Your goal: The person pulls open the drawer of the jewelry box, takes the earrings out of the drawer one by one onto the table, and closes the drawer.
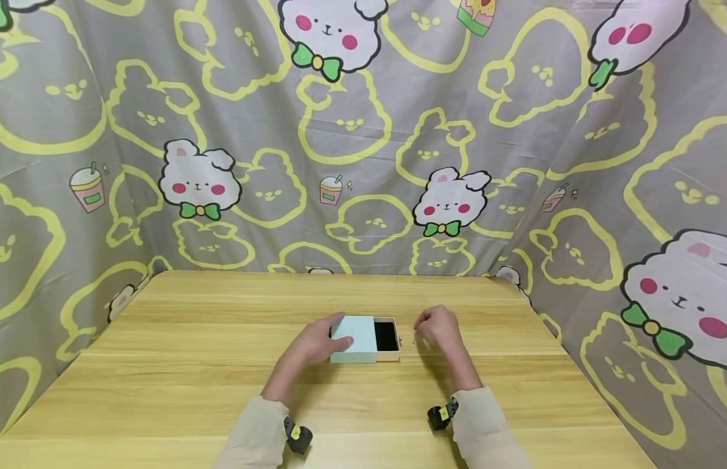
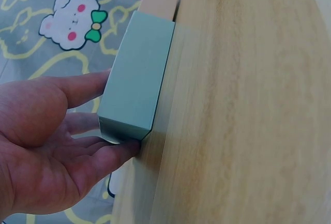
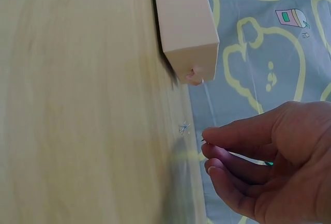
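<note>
Drawer [image 1: 389, 356] and cover [image 1: 355, 333] make one small box, seen from my head on the wooden table [image 1: 340, 413], a little nearer its far side. Pale blue-green and plain, the cover encloses most of the peach drawer, which sticks out toward my right. Inside the part that shows is a black lining [image 1: 386, 337]; whether anything small sits on it, I cannot tell. My left hand [image 1: 315, 340] grips the cover at its left end, thumb across the top. My right hand [image 1: 440, 326] is just beyond the drawer's end, fingers bent and close together. A patterned curtain [image 1: 363, 215] hangs behind the table.

From my left wrist, the box stretches away from me, its long side smooth. My thumb and fingers go around the cover's near end, one fingertip at the lower corner.

From my right wrist, the drawer's end bears a little pull [image 3: 194, 77]. A small, shiny, spiky thing [image 3: 184, 128] lies on the table between that end and my fingers. My thumb and forefinger pinch a tiny dark piece [image 3: 203, 140], mostly hidden, too small to name.
</note>
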